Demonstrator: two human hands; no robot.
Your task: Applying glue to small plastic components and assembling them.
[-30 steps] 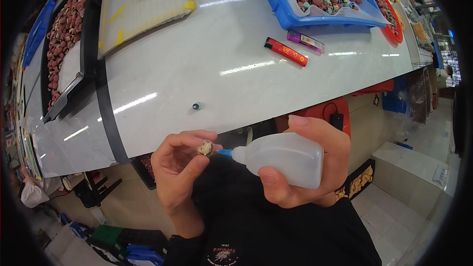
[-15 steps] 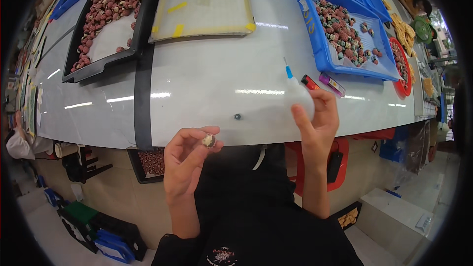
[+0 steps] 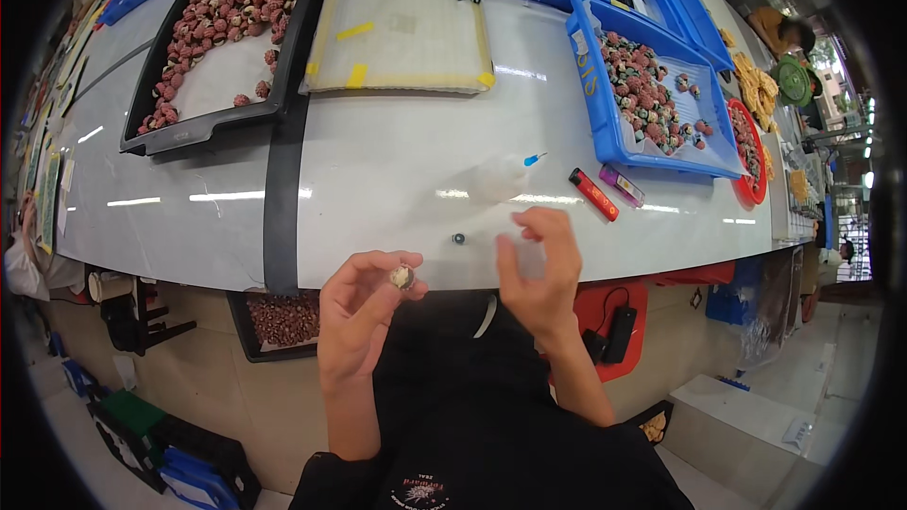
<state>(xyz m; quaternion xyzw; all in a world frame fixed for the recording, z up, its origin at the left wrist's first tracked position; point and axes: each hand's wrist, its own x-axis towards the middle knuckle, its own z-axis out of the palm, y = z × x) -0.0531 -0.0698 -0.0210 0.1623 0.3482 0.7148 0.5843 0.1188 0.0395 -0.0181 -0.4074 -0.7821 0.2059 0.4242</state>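
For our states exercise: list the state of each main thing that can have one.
Left hand: pinching small round cream-brown piece
Right hand: empty, partly open
White translucent squeeze bottle: out of hand
Red plastic lighter: lying, unlit
Purple plastic lighter: lying, unlit
Black rectangular tray: partly filled
Nearest blue plastic tray: partly filled

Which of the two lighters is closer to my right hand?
The red lighter with the black end; the purple lighter lies farther from your right hand, beside the blue tray of pinkish pieces.
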